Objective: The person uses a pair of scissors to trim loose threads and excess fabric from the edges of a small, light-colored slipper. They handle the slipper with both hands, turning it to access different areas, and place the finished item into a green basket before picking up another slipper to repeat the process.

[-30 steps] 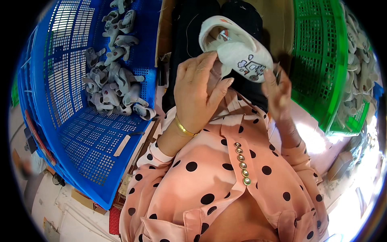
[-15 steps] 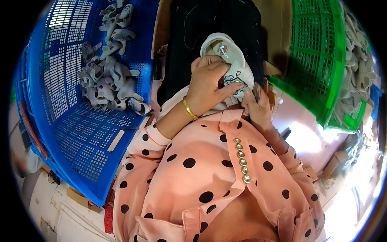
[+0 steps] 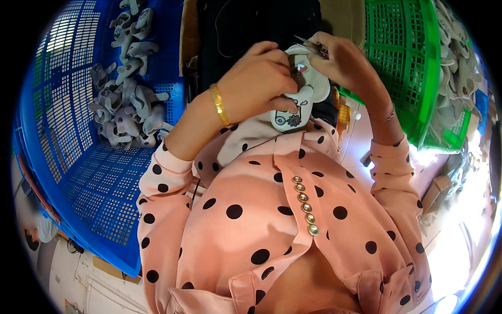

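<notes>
My left hand is closed around a small pale shoe held over my lap. A gear and dark line patterns decorate its toe, which points toward me. A coloured picture shows on the insole inside the opening. At the far, heel end, my right hand grips a pair of metal thread snips, with the pointed blades directed left across the heel edge. I cannot make out a thread between the blades.
On the left stands a blue plastic basket with several grey small shoes heaped inside. A green basket is at the right, and pale shoes lie beyond its near wall. Cardboard shows behind my lap.
My right hand has moved from the shoe's toe up to its heel, and the snips now show clearly. The shoe has turned so its toe points more directly at me.
</notes>
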Available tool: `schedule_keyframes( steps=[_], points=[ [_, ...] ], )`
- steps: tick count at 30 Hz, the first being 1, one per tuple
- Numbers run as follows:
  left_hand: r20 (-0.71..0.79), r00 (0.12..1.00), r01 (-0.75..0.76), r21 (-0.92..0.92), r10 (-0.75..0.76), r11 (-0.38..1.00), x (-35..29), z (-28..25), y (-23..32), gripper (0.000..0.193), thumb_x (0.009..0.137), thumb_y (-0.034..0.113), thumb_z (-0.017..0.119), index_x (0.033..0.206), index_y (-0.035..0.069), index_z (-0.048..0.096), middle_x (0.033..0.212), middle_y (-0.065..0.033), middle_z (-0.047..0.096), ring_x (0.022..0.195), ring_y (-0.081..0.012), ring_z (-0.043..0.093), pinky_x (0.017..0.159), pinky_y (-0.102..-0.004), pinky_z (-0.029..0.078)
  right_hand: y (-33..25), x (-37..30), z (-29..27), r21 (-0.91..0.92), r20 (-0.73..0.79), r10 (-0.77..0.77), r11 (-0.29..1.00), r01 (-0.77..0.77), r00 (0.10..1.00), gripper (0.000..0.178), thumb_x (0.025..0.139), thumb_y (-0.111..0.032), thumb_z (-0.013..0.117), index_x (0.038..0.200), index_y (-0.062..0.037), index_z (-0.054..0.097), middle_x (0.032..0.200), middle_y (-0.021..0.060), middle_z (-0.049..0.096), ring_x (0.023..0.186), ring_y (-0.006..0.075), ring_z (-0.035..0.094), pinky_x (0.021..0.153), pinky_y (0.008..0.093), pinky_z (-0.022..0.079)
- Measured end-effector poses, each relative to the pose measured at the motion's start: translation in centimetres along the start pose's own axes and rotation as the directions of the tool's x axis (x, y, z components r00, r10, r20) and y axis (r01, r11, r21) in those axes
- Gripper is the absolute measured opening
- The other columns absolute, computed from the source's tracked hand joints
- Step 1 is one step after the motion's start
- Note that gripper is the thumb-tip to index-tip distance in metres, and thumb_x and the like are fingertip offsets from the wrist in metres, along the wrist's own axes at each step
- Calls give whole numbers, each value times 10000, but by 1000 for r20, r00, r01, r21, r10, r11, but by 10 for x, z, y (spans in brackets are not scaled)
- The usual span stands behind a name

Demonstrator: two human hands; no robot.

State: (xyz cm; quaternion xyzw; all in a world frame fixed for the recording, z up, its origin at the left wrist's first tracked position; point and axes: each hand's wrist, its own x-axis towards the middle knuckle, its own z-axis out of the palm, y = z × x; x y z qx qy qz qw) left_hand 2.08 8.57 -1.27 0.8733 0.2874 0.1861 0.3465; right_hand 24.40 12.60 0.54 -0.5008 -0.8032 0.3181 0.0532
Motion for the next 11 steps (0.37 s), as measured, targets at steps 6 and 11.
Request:
schedule_keyframes(
  steps=[6, 11],
  points=[
    [-373, 904, 321, 265, -210, 909, -14, -7, 16, 123, 723, 174, 773, 824, 125, 722, 1038, -38, 655, 1125, -253, 526, 939, -400, 396, -2, -12, 9, -48, -104, 40, 998, -46, 994, 243, 816, -209, 638, 931, 0, 592, 738, 215, 606, 736, 413, 584, 648, 468, 467],
    [-336, 909, 366, 354, -248, 861, -2, -5, 14, 162, 767, 215, 737, 919, 159, 743, 1153, -50, 627, 1221, -269, 475, 1103, -465, 280, -5, -9, 14, -67, -119, 176, 980, -185, 977, 290, 815, -265, 662, 938, -12, 592, 747, 229, 609, 761, 429, 591, 681, 475, 471]
  ],
)
